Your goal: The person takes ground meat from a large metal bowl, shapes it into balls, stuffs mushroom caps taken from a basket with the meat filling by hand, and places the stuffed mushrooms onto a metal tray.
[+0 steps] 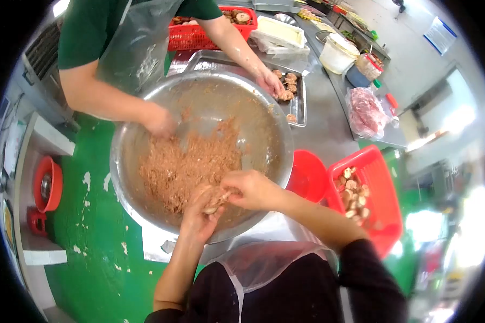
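A large steel bowl [277, 134] holds a heap of pinkish-brown minced meat [199, 161]. Over its near rim, my left hand [199, 215] is cupped around a pale mushroom [216, 203] with some meat on it. My right hand [248, 189] has its fingers pinched together at the mushroom's edge; the fingertips are partly hidden. Across the bowl, a co-worker's one hand [163, 123] reaches to the meat, slightly blurred. That person's other hand [271, 85] is at a steel tray [302, 102], touching one of several meat-topped pieces [290, 82].
A red basket [385, 177] with mushrooms [353, 196] stands at right beside a red bowl [309, 175]. Another red basket [188, 39] of mushrooms is at the back. Bagged meat [367, 113] and a white bucket [339, 53] rest on the right counter. The floor [91, 215] is green.
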Demonstrator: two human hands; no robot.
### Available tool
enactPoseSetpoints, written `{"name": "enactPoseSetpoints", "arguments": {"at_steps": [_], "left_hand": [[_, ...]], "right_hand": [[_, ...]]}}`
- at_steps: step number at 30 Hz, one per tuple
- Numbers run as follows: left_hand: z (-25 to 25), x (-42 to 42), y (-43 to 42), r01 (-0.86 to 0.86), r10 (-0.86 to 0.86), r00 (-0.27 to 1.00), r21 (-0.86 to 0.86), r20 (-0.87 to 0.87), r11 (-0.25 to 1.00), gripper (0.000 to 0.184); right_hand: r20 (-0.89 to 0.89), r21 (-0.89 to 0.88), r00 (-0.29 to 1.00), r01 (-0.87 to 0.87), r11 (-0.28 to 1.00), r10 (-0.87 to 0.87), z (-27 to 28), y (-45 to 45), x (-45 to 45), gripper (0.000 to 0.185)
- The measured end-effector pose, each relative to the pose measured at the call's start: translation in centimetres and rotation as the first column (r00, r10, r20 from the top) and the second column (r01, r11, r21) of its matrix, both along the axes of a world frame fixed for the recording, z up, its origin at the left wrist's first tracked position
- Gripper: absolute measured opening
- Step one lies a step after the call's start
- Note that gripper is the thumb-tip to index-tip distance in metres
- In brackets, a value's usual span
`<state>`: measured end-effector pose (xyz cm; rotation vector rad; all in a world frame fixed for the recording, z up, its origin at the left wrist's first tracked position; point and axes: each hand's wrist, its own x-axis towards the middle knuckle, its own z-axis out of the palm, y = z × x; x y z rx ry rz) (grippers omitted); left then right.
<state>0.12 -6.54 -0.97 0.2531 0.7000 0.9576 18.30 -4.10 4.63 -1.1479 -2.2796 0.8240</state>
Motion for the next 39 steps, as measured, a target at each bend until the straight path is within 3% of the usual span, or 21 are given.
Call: {"name": "enactPoseSetpoints", "arguments": {"at_steps": [1, 4, 5, 8, 9, 10, 12, 15, 18, 21, 25, 28, 35, 39], "left_hand": [[-0.4, -0.6, 0.0, -0.058, 0.058, 0.998, 0.002, 0.037, 0.998, 0.020], [-1.4, -1.9, 0.7, -0.193, 0.196, 0.974, -0.043, 0.114, 0.980, 0.027], [-1.0, -2.0, 0.7, -0.229, 0.238, 0.964, -0.083, 0.117, 0.970, 0.030], [0.0, -2.1, 0.9, -0.261, 0.277, 0.949, -0.121, 0.152, 0.958, 0.041], [0.2, -2.0, 1.0, -0.252, 0.269, 0.951, -0.121, 0.155, 0.960, 0.042], [0.3, -1.8, 1.0, -0.247, 0.265, 0.951, -0.122, 0.159, 0.961, 0.043], [0.3, -1.5, 1.1, -0.210, 0.216, 0.967, -0.057, 0.136, 0.976, 0.044], [0.5, 0.5, 0.9, -0.222, 0.229, 0.968, -0.072, 0.107, 0.972, 0.039], [0.1, 2.2, 1.4, -0.188, 0.190, 0.980, -0.041, 0.057, 0.981, 0.034], [-0.3, 3.6, 1.2, -0.204, 0.206, 0.977, -0.045, 0.052, 0.978, 0.034], [-0.5, 4.6, 1.0, -0.174, 0.177, 0.984, -0.074, 0.029, 0.982, 0.035], [1.2, 4.8, 0.6, -0.154, 0.153, 0.988, -0.039, -0.025, 0.987, 0.037], [2.0, 5.0, -0.6, -0.049, 0.047, 0.991, 0.013, 0.129, 0.999, 0.047], [1.7, 4.5, -0.9, 0.016, -0.017, 0.983, 0.004, 0.185, 1.000, 0.048]], "right_hand": [[-0.052, -0.082, 0.999, 0.000, 0.997, -0.004, 0.2, 0.1, 0.5, 0.012], [-0.361, -0.036, 0.903, 0.237, 0.971, -0.234, 2.9, 0.7, 0.9, 0.008], [-0.354, -0.110, 0.882, 0.290, 0.951, -0.310, 4.4, 0.9, 0.9, 0.010], [-0.634, 0.123, 0.730, 0.422, 0.898, -0.255, 3.3, 2.5, 0.4, 0.017], [-0.399, 0.254, 0.886, 0.355, 0.900, -0.237, 0.3, 3.7, 0.7, 0.027], [-0.152, 0.154, 0.946, 0.309, 0.939, -0.286, -1.3, 3.7, 1.2, 0.030], [0.339, -0.075, 0.909, 0.284, 0.956, -0.243, -3.3, 3.2, 1.1, 0.036], [-0.125, -0.060, 0.958, 0.252, 0.966, -0.258, -2.9, 0.8, -0.2, 0.044], [-0.249, 0.087, 0.931, 0.298, 0.951, -0.269, -3.4, -1.5, -2.0, 0.043], [-0.140, 0.279, 0.936, 0.349, 0.895, -0.322, -3.3, -1.7, -1.9, 0.045], [-0.047, 0.473, 0.977, 0.207, 0.857, -0.210, -3.4, -1.7, -1.3, 0.049], [-0.149, 0.349, 0.962, 0.269, 0.898, -0.230, -2.9, -2.1, -1.0, 0.047], [-0.199, 0.620, 0.972, 0.224, 0.752, -0.125, -2.7, -1.7, -1.0, 0.021], [-0.306, 0.536, 0.944, 0.278, 0.797, -0.124, -2.5, -2.7, -1.1, 0.023]]}}
